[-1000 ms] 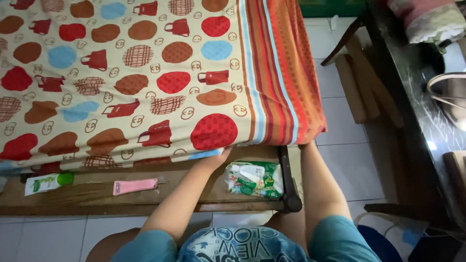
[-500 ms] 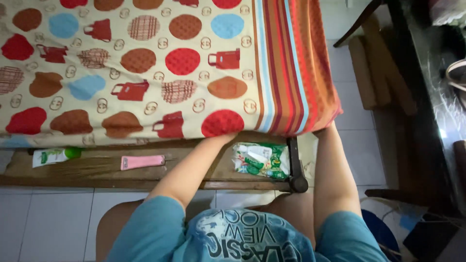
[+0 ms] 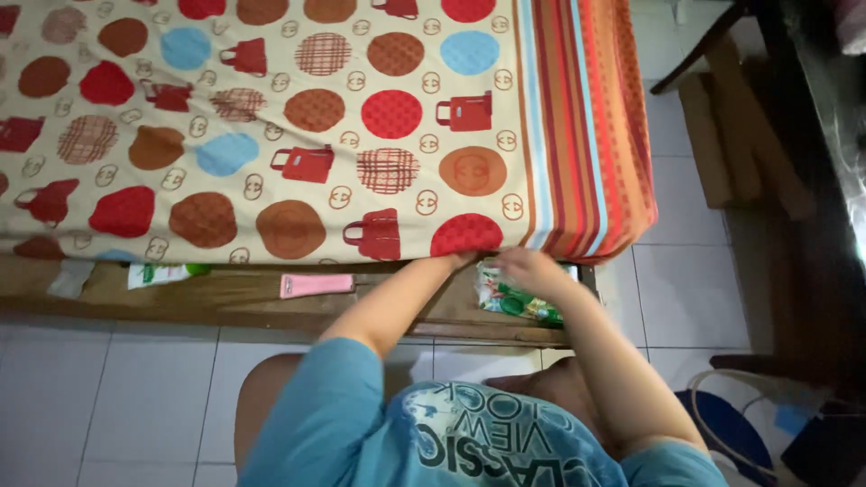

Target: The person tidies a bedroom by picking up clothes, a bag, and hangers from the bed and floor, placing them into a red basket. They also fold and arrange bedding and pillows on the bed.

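Two hands at the patterned sheet (image 3: 298, 135) edge.

There were two hands, left (image 3: 457, 261) and right (image 3: 528, 268), one patterned mattress (image 3: 316, 126), one green packet (image 3: 519, 298), one pink tube (image 3: 316, 285) and one green-and-white tube (image 3: 161, 272).
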